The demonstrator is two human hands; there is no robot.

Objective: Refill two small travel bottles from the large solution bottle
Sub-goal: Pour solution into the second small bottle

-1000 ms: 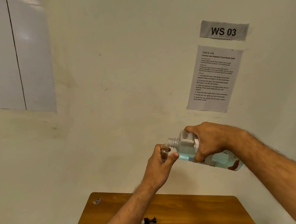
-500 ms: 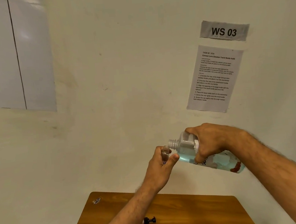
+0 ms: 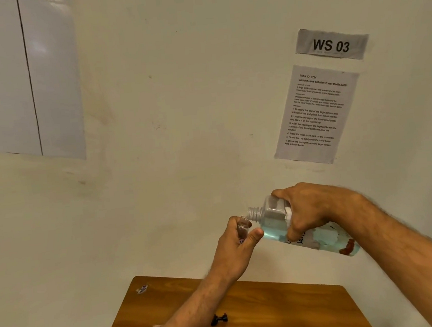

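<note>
As before, large bottle (image 3: 273, 219) stays tilted over travel bottle (image 3: 242, 229).

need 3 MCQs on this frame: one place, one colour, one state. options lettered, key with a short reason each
1. Where is the small black cap?
A. On the wooden table
B. On the large bottle's neck
C. In the right hand

2. What colour is the liquid in the large bottle?
A. Amber
B. Pale blue
C. Pink

3. How is the large bottle held?
A. Standing upright on the table
B. Tipped on its side, neck toward the small bottle
C. Upside down over the floor

Key:
1 A: the small black cap lies on the wooden table, below the arms.
2 B: pale blue liquid pools along the lower side of the large bottle.
3 B: the right hand holds it in the air, tipped, its open neck beside the mouth of the small bottle gripped in the left hand.
</note>
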